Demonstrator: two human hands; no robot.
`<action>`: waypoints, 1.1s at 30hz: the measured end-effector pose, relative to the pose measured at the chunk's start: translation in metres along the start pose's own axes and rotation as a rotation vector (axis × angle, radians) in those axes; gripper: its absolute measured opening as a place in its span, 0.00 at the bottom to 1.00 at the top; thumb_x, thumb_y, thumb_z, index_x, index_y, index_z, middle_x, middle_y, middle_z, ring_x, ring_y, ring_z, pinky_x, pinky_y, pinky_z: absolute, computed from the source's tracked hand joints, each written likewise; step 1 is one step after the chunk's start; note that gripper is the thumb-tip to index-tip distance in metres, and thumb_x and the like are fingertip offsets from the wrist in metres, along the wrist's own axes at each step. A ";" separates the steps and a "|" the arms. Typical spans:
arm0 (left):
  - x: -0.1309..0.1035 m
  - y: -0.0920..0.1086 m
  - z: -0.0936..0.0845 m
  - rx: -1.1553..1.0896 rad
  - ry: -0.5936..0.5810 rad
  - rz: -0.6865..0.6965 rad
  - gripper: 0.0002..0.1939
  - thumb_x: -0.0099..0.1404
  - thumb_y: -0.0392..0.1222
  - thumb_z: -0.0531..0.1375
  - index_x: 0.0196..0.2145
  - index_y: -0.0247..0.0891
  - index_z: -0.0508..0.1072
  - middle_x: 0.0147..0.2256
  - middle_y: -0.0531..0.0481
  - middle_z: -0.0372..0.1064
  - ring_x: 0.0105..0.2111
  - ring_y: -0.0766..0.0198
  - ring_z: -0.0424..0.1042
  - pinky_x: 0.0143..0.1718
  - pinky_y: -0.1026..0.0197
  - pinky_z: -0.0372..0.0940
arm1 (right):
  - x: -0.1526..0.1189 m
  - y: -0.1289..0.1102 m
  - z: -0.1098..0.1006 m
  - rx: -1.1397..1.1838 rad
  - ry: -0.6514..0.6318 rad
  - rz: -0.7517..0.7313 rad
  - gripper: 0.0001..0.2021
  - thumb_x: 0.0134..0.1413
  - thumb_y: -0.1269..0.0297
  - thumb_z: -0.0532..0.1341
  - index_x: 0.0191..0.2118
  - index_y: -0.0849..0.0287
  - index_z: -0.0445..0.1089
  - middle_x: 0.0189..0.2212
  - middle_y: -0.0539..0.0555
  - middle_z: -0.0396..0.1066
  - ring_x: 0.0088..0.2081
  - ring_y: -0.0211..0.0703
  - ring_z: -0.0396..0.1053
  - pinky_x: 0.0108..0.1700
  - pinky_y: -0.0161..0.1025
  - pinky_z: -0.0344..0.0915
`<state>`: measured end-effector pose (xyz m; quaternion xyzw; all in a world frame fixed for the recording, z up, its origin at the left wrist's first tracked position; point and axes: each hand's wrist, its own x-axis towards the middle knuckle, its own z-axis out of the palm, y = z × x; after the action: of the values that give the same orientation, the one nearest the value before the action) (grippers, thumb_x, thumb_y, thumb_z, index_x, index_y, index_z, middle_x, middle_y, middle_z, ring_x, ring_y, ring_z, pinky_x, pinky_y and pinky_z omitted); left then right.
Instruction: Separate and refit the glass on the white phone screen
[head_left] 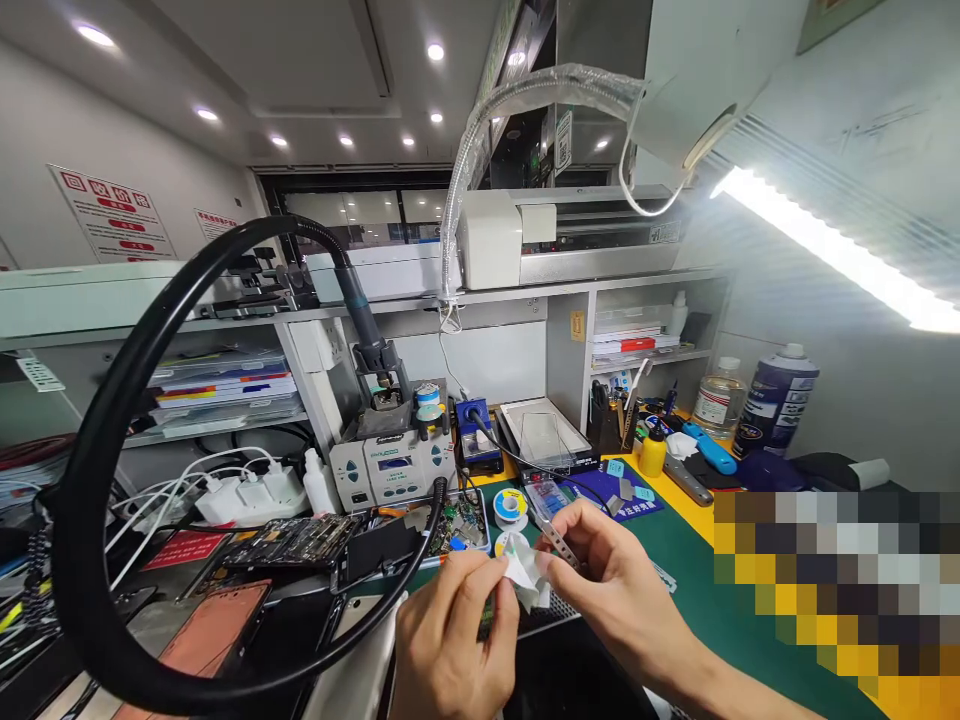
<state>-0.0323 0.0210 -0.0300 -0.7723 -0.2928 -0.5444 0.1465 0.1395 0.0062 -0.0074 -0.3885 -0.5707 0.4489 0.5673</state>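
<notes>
My left hand pinches one edge of a crumpled white tissue between thumb and fingertips. From the other side, my right hand is closed around metal tweezers with holes along their arms. Its thumb presses against the tissue, between the two hands. The tweezers' tips point up and away from me. Just beyond the tissue stand spools, one with a blue and yellow label. Below the hands lies a dark flat surface, partly covered by them.
A thick black hose loops across the left side to a hot-air station. Phone parts and a tray of circuit boards lie left of the hands. A yellow bottle and a spray can stand at the back right.
</notes>
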 end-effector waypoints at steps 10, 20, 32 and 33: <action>0.014 -0.009 -0.008 -0.753 -0.123 -1.152 0.16 0.62 0.52 0.65 0.41 0.38 0.78 0.23 0.55 0.66 0.22 0.69 0.60 0.21 0.69 0.56 | 0.004 0.011 -0.020 -0.084 0.047 0.000 0.10 0.61 0.58 0.64 0.35 0.55 0.63 0.32 0.47 0.67 0.34 0.38 0.64 0.36 0.34 0.63; 0.022 -0.010 -0.008 -1.043 -0.163 -1.314 0.19 0.62 0.52 0.64 0.42 0.32 0.76 0.15 0.58 0.60 0.16 0.73 0.51 0.15 0.71 0.47 | -0.002 0.004 -0.027 -0.604 -0.069 -0.442 0.07 0.67 0.68 0.55 0.46 0.53 0.67 0.44 0.56 0.67 0.40 0.43 0.69 0.39 0.37 0.67; 0.022 -0.005 -0.009 -1.362 -0.263 -1.408 0.14 0.63 0.48 0.64 0.39 0.34 0.74 0.17 0.56 0.63 0.13 0.75 0.52 0.13 0.72 0.48 | -0.006 0.013 -0.025 -0.761 -0.163 -0.621 0.18 0.63 0.77 0.53 0.54 0.53 0.66 0.42 0.58 0.66 0.37 0.43 0.69 0.37 0.39 0.69; 0.022 -0.004 -0.009 -1.374 -0.266 -1.410 0.15 0.62 0.49 0.65 0.39 0.34 0.74 0.17 0.55 0.64 0.13 0.76 0.52 0.13 0.72 0.48 | -0.006 0.013 -0.025 -0.765 -0.159 -0.626 0.18 0.63 0.77 0.53 0.54 0.53 0.66 0.41 0.58 0.66 0.37 0.43 0.69 0.36 0.39 0.69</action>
<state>-0.0363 0.0258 -0.0065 -0.3934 -0.3202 -0.4672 -0.7241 0.1641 0.0060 -0.0233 -0.3432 -0.8252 0.0439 0.4464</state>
